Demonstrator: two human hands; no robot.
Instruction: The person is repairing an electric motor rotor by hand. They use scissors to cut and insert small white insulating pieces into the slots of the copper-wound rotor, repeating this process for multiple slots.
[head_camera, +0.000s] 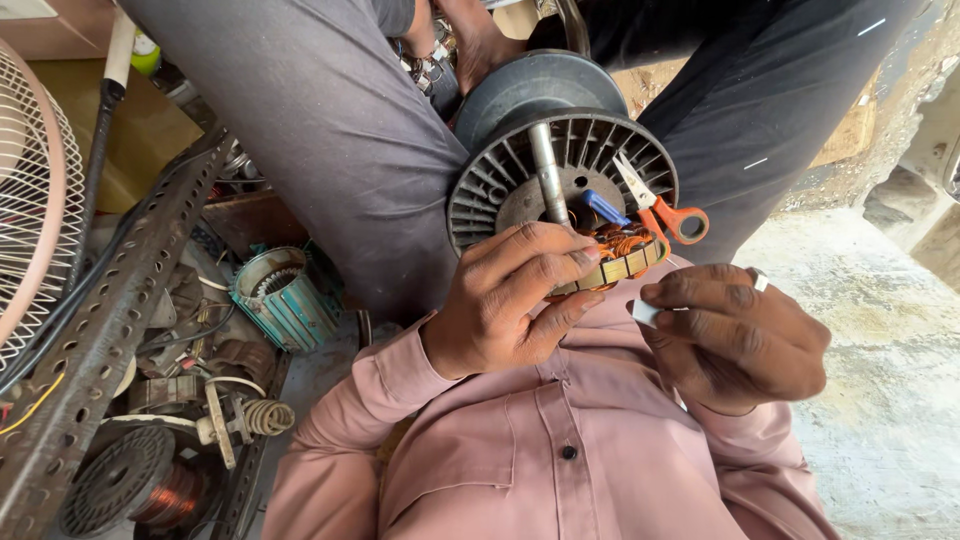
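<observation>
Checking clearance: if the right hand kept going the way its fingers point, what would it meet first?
Probably the copper winding held by the left hand; the right hand, pinching a white slip, points toward it. Depth unclear.

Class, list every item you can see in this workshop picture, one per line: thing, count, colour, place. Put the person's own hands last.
stator with copper windings: one, orange and tan, centre, gripped by the left hand
slotted round motor housing: one, dark grey, behind the stator
steel shaft: one, silver, rising from the housing
scissors: one, orange handles, resting on the housing
blue-handled tool: one, beside the scissors
teal motor body: one, lower left
perforated angle bar: one, rusty grey, left
fan guard: one, white, far left
copper coil: one, bottom left
small strip: one, white, pinched in the right hand
left hand: one, centre
right hand: one, right of centre
</observation>
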